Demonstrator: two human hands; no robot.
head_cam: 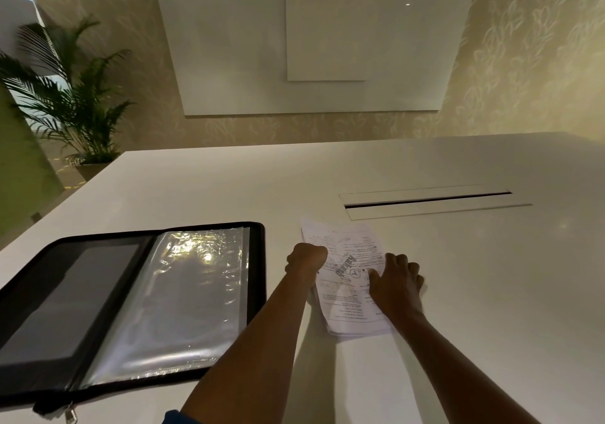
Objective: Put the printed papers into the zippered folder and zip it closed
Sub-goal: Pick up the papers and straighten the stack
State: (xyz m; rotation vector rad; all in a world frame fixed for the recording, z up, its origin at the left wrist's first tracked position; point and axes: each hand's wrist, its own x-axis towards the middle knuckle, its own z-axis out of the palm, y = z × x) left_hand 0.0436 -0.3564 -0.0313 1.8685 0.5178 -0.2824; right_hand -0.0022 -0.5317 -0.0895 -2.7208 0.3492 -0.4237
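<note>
White table [458,292] is filling most of the view, with a long cable slot [429,201] sitting in its top to the far right. Behind it a white board [229,63] is hanging on the patterned wall, and a potted palm [65,96] is standing at the far left.

Zippered folder [131,305] is lying flat and open on the table's left side. Dark inner panel is facing up on its left half, glossy clear sleeves [193,299] on its right half. Zipper pull [70,415] is showing at the near left corner.

Printed papers [347,279] are lying as a small stack on the table just right of the folder, apart from it, text side up.

Both hands are on the stack. Left hand [306,260] is sitting at the stack's left edge with fingers curled under, gripping that edge. Right hand [396,283] is sitting on the stack's right side, thumb lying on the top sheet, fingers bending over the right edge. Whether it's pinching the sheets or only pressing them: can't tell.

Stack is sitting between the two hands, near end pointing toward the person.
</note>
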